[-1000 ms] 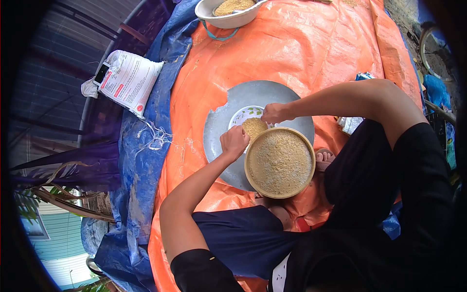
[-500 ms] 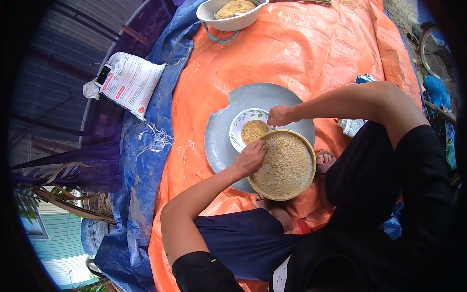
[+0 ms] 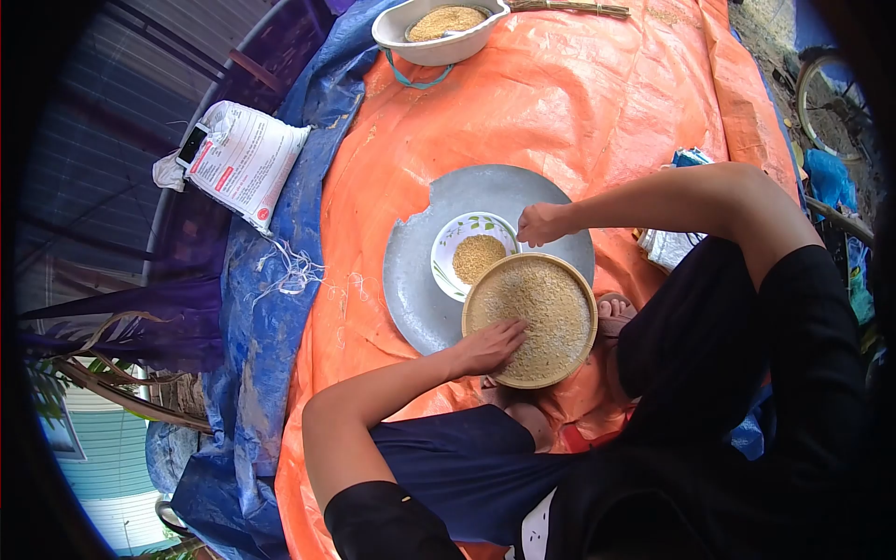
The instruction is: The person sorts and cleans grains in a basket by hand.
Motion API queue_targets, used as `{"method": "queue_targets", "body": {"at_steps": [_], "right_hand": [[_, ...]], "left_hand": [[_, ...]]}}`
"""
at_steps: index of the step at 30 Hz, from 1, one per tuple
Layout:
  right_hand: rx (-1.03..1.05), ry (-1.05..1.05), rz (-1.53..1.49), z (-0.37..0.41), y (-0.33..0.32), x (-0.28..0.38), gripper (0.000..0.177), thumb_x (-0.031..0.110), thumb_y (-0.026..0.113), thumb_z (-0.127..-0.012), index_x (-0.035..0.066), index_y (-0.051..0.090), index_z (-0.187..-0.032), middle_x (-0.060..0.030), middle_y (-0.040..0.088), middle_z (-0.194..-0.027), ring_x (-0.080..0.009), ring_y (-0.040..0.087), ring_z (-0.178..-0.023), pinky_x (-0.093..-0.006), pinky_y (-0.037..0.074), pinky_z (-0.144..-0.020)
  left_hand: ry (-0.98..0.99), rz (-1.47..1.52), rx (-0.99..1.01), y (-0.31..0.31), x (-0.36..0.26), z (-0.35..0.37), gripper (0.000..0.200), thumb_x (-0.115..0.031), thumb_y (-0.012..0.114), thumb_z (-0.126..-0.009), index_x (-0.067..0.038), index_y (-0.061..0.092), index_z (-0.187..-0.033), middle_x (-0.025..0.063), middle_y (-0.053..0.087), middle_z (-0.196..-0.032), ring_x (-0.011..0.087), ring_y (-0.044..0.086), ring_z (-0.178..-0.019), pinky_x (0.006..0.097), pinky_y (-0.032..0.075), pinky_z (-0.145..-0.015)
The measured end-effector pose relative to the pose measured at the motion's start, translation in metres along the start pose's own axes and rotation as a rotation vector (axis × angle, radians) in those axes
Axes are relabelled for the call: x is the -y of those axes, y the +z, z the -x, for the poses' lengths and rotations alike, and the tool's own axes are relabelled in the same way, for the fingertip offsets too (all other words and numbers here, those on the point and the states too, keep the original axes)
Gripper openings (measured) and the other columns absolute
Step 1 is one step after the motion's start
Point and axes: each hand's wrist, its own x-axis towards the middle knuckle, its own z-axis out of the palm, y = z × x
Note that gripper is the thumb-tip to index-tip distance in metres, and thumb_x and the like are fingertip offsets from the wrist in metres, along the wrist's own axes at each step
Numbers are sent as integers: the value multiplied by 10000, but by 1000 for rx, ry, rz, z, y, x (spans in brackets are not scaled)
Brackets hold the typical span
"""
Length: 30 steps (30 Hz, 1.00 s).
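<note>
Left hand (image 3: 495, 345): fingers extended, unclamped, palm down on the grain (image 3: 551, 313) at the basket's (image 3: 595, 327) 8 o'clock. Right hand (image 3: 543, 225): fingers curled at the bowl's (image 3: 442, 245) 2 o'clock (cannot tell if clamped on anything). Bowl sits at the basket's 11 o'clock, on a metal tray (image 3: 409, 299).

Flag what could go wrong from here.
1. The left hand is over the grainy material in the round tray; a stray sweep might push some over the rim.
2. The tray overlaps the bowl in this view, so spillage could land in it.
3. The right hand is at the bowl's edge; a knock might tip it.
</note>
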Motion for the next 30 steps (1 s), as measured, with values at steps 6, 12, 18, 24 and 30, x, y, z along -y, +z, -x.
{"method": "queue_targets", "body": {"at_steps": [6,12,18,24,30], "right_hand": [[-21,-178,250,0,4,-6,372,346,543,-857,18,671,-976,-137,694,-911,-266,654,-836,-379,509,-780],[-123,-245,370,1,9,-9,387,359,521,-843,12,690,-866,-205,671,-904,-357,641,-860,-413,502,-778],[-30,-284,604,4,12,-13,387,365,518,-839,26,688,-919,-205,672,-939,-374,641,-865,-443,508,-791],[192,-245,949,24,9,-15,397,362,549,-828,28,672,-1003,-200,677,-971,-372,647,-906,-465,514,-798],[256,-180,1010,29,8,-19,395,352,562,-822,7,673,-980,-211,676,-954,-374,647,-916,-468,514,-795]], "left_hand": [[272,-209,72,1,8,5,334,-198,508,-829,-17,590,-1097,131,552,-1187,233,524,-1137,338,430,-947],[271,-199,75,-2,11,9,125,-179,527,-798,-76,571,-854,33,515,-837,186,572,-847,318,470,-789],[239,-146,60,-6,15,7,107,-159,527,-800,-72,565,-851,48,539,-856,196,583,-855,312,484,-770],[197,-133,70,-17,23,7,132,-148,528,-806,-69,577,-901,53,546,-861,199,588,-861,317,487,-764],[122,-119,37,-22,24,10,158,-149,521,-825,-60,556,-950,63,547,-863,203,589,-844,326,487,-752]]}}
